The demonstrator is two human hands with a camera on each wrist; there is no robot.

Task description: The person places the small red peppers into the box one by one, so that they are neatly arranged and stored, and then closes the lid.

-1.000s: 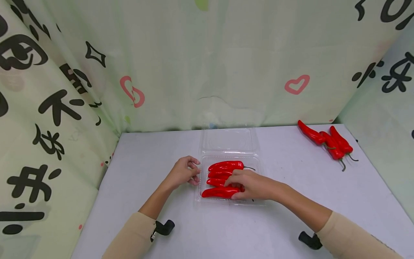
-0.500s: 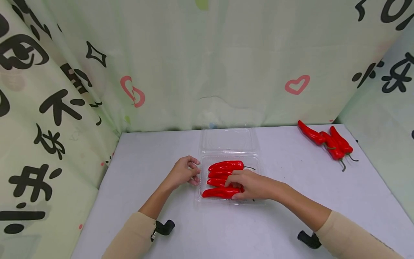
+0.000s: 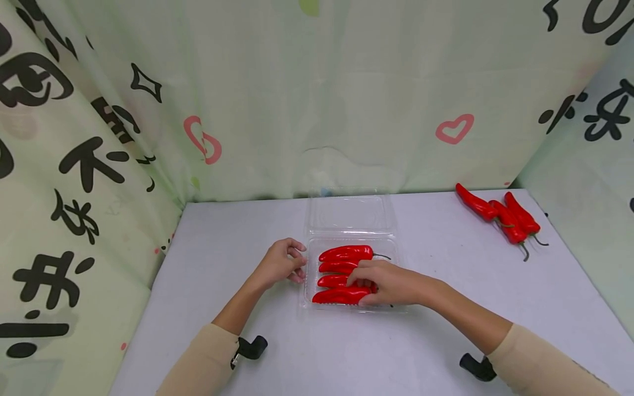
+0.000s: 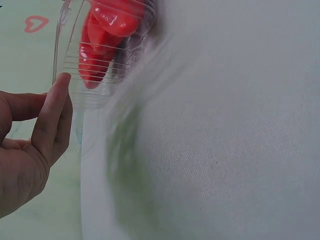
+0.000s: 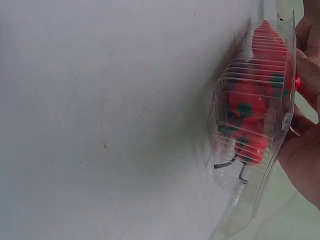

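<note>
A clear plastic clamshell box (image 3: 309, 286) stands on the table with its lid (image 3: 351, 214) folded back. Several red peppers lie side by side in it, stems to the right, among them the rear pepper (image 3: 346, 253). My right hand (image 3: 388, 281) reaches into the box from the right and pinches the front red pepper (image 3: 339, 296) near its stem end, partly hiding it. At the box's left side is my left hand (image 3: 282, 263), its fingers loosely bent, fingertips at the rim. The left wrist view cannot settle whether they touch it. Through the ribbed wall in the right wrist view, pepper stems (image 5: 244, 109) show.
Three more red peppers (image 3: 505, 220) lie together at the table's back right corner. White cloth covers the table (image 3: 238, 231). A printed curtain (image 3: 297, 110) hangs behind and at both sides.
My right hand has shifted slightly to the right, and the front pepper has slid a little right with it. The left hand keeps its place.
</note>
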